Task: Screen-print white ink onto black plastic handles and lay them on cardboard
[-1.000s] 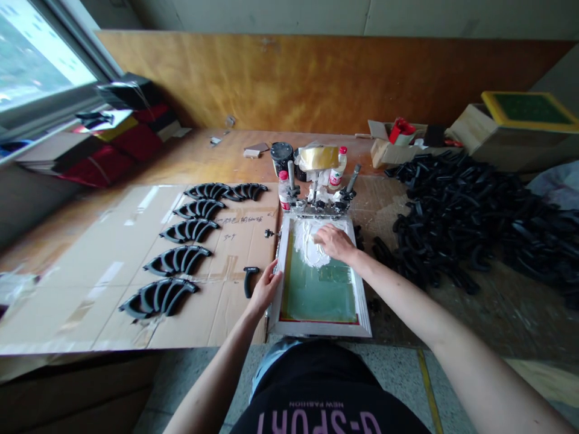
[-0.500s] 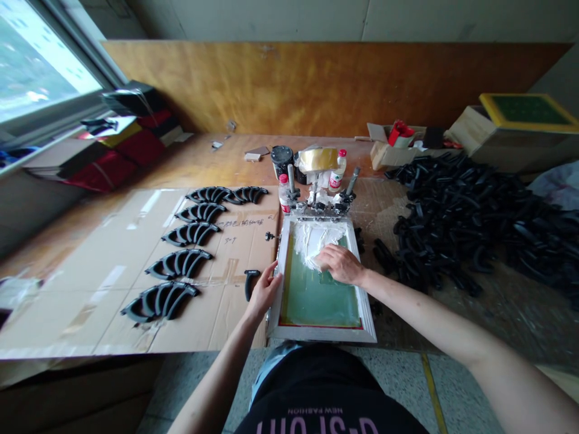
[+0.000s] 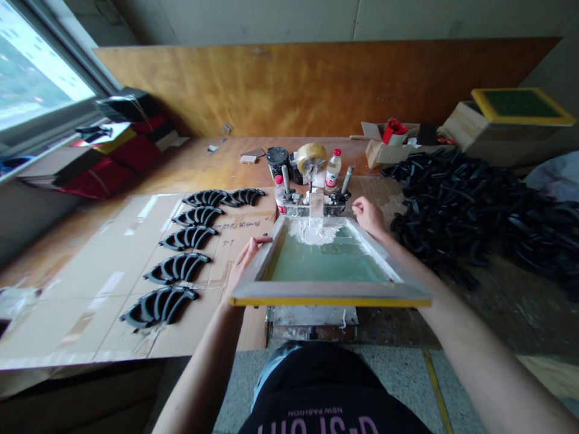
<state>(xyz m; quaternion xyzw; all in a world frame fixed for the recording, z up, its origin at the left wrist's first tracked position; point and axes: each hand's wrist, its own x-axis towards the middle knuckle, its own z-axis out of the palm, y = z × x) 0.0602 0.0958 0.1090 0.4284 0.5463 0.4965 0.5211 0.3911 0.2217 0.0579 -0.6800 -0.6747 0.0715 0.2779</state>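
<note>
Raised frame: the metal-edged frame (image 3: 332,290) tilts above the table (image 3: 190,166), near rail up, far end at the clamp (image 3: 333,209). A smooth swing about that far end probably serves best, with no sideways twist.
Left hand (image 3: 243,260): at the left rail, a finger stretched along its outer side; whether the grip bears the frame's weight I cannot tell. A light, steady touch on the outside suits it, clear of the paste.
Right hand (image 3: 368,218): beyond the right rail near the clamp, fingers curled, grip narrow; whether anything sits inside I cannot tell. The forearm passes partly behind the frame's near corner, so it should move without knocking that rail.
Green mesh (image 3: 325,263): best left untouched by fingertips while tilted.
White paste (image 3: 305,232): gathered at the far end, the low side of the slope, a sensible place for it.
Pale block (image 3: 316,207): upright in the paste, seemingly leaning on the clamp; a jolt could topple it.
Base plate (image 3: 312,315): its front edge shows below the frame; the rest is hidden, so fingers need care underneath.
Curved black parts (image 3: 178,267): in rows on cardboard (image 3: 136,241), well apart from the left elbow's path.
</note>
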